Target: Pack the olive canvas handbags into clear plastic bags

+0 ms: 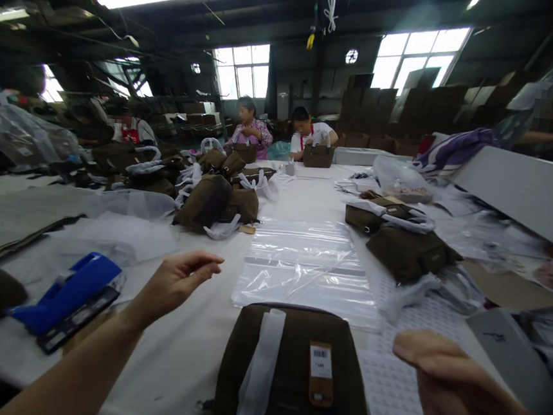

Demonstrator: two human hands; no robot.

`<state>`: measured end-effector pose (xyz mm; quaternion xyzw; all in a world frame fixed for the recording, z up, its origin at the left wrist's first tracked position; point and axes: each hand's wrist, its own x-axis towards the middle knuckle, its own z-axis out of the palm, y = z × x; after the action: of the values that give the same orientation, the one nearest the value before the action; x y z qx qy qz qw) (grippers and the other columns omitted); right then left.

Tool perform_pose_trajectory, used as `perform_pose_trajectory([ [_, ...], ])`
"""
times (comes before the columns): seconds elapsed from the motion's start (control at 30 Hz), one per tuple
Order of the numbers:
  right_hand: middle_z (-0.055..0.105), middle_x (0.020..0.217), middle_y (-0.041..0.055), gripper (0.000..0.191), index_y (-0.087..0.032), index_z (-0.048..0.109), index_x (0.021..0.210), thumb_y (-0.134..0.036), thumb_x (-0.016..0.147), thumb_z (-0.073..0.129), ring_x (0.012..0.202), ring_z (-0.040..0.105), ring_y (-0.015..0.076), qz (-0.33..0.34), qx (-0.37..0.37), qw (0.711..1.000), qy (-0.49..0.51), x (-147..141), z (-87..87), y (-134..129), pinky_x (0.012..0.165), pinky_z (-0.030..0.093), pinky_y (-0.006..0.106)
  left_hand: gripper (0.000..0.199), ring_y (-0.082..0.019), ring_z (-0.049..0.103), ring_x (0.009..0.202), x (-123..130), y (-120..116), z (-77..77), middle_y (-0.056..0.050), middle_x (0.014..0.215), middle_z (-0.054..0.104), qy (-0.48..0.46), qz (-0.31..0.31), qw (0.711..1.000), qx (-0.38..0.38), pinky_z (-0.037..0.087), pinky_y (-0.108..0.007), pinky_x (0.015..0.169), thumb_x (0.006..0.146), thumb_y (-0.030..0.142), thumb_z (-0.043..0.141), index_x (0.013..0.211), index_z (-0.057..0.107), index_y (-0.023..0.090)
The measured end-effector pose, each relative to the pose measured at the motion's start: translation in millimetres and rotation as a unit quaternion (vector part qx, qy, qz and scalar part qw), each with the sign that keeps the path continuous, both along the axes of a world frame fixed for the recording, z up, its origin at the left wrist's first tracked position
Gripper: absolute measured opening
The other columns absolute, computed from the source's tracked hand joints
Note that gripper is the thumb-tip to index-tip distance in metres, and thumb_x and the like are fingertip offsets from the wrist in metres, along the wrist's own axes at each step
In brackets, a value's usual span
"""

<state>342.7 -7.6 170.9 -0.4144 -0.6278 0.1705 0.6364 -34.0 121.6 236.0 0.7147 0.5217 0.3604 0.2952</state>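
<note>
A dark olive bag (pixel 291 377) lies at the front edge of the table, with a brown tag bearing a white label (pixel 321 373) and a strap wrapped in white material (pixel 260 367). Beyond it are flat clear plastic bags (pixel 307 268). My left hand (pixel 175 282) hovers over the cloth, left of the plastic; its fingers are curled together, and whether anything small is between them is not visible. At the right, my right hand (pixel 464 392) is raised beside the olive bag, apart from it, blurred, with its fingers bent and partly hidden.
A blue tape dispenser (pixel 75 290) lies at the left. More olive bags are piled at left (pixel 206 201) and right (pixel 413 245). Bubble sheets (pixel 396 386) lie under my right hand. Several people sit beyond, and a white box (pixel 524 190) stands at right.
</note>
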Motion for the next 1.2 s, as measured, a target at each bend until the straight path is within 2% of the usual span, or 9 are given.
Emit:
perform_pose_trajectory([
  [0.1,0.059,0.085,0.006,0.011,-0.024,0.06,0.091,-0.019,0.083,0.053,0.084,0.056,0.0192,-0.009,-0.041,0.999,-0.025,-5.3,-5.8,48.2,0.07,0.05,0.033,0.036,-0.019,0.063,0.079,-0.2,30.2,-40.9,-0.005,0.083,0.069,0.019,0.001,0.998,-0.055,0.051,-0.028,0.073,0.075,0.046,0.058,0.095,0.066,0.018],
  [0.3,0.052,0.123,0.0058,0.051,-0.022,0.049,0.122,-0.006,0.075,0.036,0.11,0.05,0.0177,0.071,-0.157,0.962,-0.213,-9.1,-72.4,174.4,0.097,0.042,0.038,0.036,-0.021,0.063,0.085,32.2,91.1,-135.4,-0.006,0.09,0.069,0.123,-0.091,0.981,-0.117,0.048,-0.03,0.08,0.08,0.043,0.046,0.095,0.064,0.017],
  [0.47,0.038,0.139,0.0074,0.081,-0.024,0.029,0.139,-0.003,0.063,0.049,0.131,0.027,0.0239,0.242,-0.141,0.789,-0.547,-52.6,-104.3,241.3,0.108,0.023,0.045,0.038,-0.022,0.062,0.094,64.9,113.2,-188.0,-0.009,0.104,0.067,0.183,-0.185,0.956,-0.135,0.047,-0.031,0.084,0.075,0.037,0.052,0.103,0.065,0.015],
  [0.6,0.067,0.091,0.0083,0.04,-0.023,0.061,0.11,-0.015,0.071,0.058,0.101,0.055,0.0242,0.198,-0.146,0.661,-0.709,-64.2,-111.7,254.1,0.101,0.026,0.046,0.052,-0.026,0.054,0.108,70.0,109.2,-197.6,-0.013,0.118,0.06,0.246,-0.223,0.934,-0.129,0.038,-0.037,0.098,0.072,0.043,0.058,0.116,0.058,0.015],
  [0.77,0.064,0.088,0.0162,0.021,-0.01,0.067,0.08,-0.014,0.079,0.047,0.093,0.056,0.0277,0.123,-0.145,0.705,-0.683,-32.7,-115.9,236.3,0.082,0.04,0.042,0.058,-0.024,0.05,0.114,65.4,101.7,-192.9,-0.011,0.125,0.055,0.298,-0.261,0.908,-0.136,0.036,-0.031,0.1,0.073,0.044,0.06,0.123,0.051,0.017],
  [0.9,0.056,0.118,0.0127,0.023,-0.013,0.067,0.084,-0.01,0.08,0.044,0.123,0.037,0.0289,0.103,-0.027,0.75,-0.652,-15.3,-113.9,217.1,0.104,0.023,0.046,0.06,-0.026,0.052,0.112,66.6,101.7,-192.7,-0.012,0.122,0.056,0.326,-0.261,0.9,-0.122,0.039,-0.033,0.098,0.067,0.039,0.067,0.121,0.053,0.017],
  [1.0,0.064,0.095,0.0132,0.028,-0.012,0.064,0.084,-0.005,0.083,0.037,0.111,0.05,0.0262,0.091,-0.055,0.74,-0.665,-16.5,-107.6,210.1,0.103,0.026,0.045,0.05,-0.029,0.057,0.104,72.2,103.4,-197.0,-0.014,0.113,0.06,0.342,-0.232,0.906,-0.096,0.043,-0.038,0.092,0.068,0.034,0.066,0.113,0.057,0.015],
  [1.1,0.065,0.08,0.0119,0.019,-0.012,0.062,0.087,-0.008,0.079,0.046,0.082,0.06,0.025,0.055,-0.168,0.729,-0.662,-18.2,-92.0,206.4,0.082,0.043,0.042,0.024,-0.026,0.061,0.092,76.9,103.1,-203.7,-0.012,0.096,0.066,0.346,-0.196,0.915,-0.075,0.046,-0.036,0.084,0.08,0.024,0.049,0.094,0.065,0.015],
  [1.2,0.064,0.094,0.0107,0.019,-0.015,0.062,0.094,-0.018,0.076,0.059,0.09,0.058,0.0259,0.031,-0.173,0.799,-0.574,-6.3,-52.3,197.4,0.083,0.043,0.04,0.018,-0.021,0.063,0.085,74.8,100.8,-201.1,-0.007,0.087,0.068,0.331,-0.17,0.926,-0.063,0.048,-0.029,0.078,0.079,0.023,0.05,0.084,0.067,0.018],
])
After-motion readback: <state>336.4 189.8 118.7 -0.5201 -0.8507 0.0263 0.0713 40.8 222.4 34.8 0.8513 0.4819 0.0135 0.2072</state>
